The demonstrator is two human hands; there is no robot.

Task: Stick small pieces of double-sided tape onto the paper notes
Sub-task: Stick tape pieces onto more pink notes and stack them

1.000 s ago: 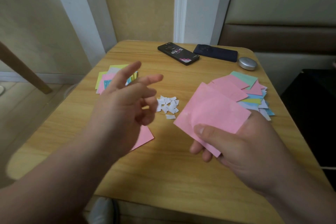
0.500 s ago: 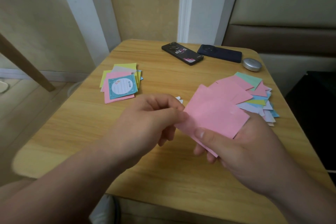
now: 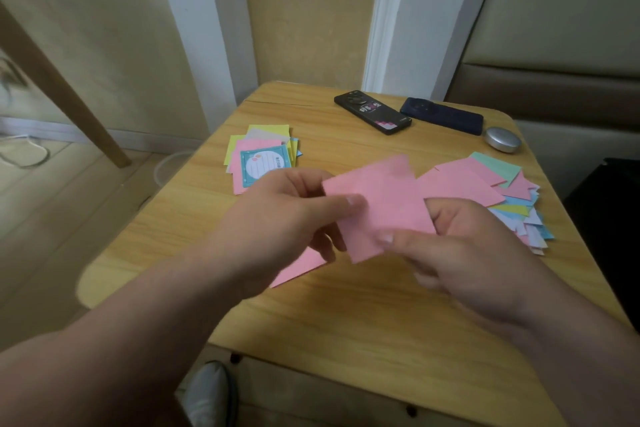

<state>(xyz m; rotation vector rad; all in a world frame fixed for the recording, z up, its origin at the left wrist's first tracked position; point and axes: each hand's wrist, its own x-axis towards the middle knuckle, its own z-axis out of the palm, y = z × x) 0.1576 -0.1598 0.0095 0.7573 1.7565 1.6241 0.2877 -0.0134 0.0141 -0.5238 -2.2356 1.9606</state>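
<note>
A pink paper note (image 3: 384, 204) is held above the middle of the wooden table (image 3: 346, 322). My left hand (image 3: 287, 218) pinches its left edge with the thumb on top. My right hand (image 3: 460, 253) grips its lower right corner, thumb pressed on the paper. Another pink note (image 3: 298, 269) lies on the table under my left hand, partly hidden. A spread pile of coloured notes (image 3: 498, 191) lies at the right, and a smaller stack (image 3: 263, 159) with a teal printed note on top sits at the left. The white tape pieces are hidden behind my hands.
Two dark phones (image 3: 372, 112) (image 3: 441, 115) lie side by side at the table's far edge, with a small silver oval case (image 3: 502, 139) to their right. A wall stands behind the table and a padded seat back at the right. A white shoe (image 3: 207, 392) shows below the near edge.
My left hand came in from the left and took hold of the pink note's left edge. The note has risen and turned, and my hands now cover the tape pieces.
</note>
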